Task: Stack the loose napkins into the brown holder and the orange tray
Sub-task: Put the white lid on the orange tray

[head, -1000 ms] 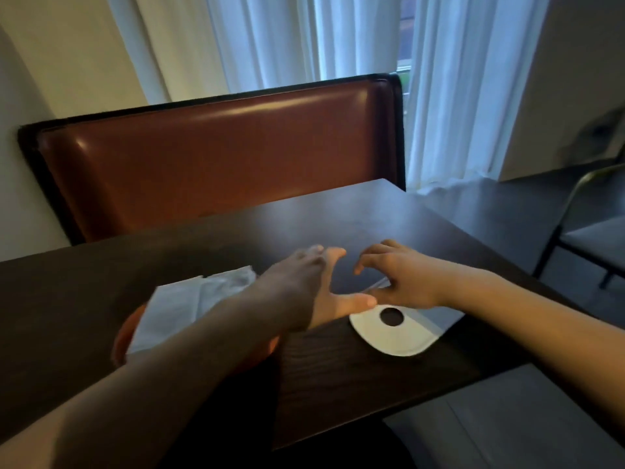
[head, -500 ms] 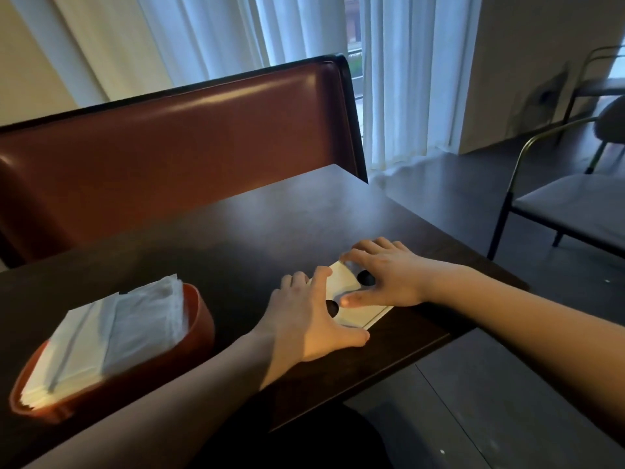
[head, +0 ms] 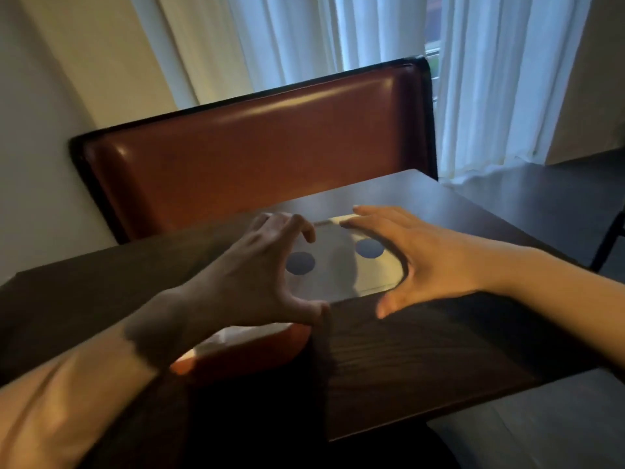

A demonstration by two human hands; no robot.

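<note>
Two hands (head: 260,265) (head: 419,262) around unlabelled lid (head: 341,269)

Bare dark wooden table (head: 422,360) right of both hands is wide open; rounded orange tray (head: 243,353) crowds under the left wrist.

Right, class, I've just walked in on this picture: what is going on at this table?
A person reaches both hands around a flat white piece with two round holes on the dark wooden table. The left hand arches its fingers over its left side; the right hand lies along its right edge. The orange tray, holding white napkins, sits under the left wrist.
</note>
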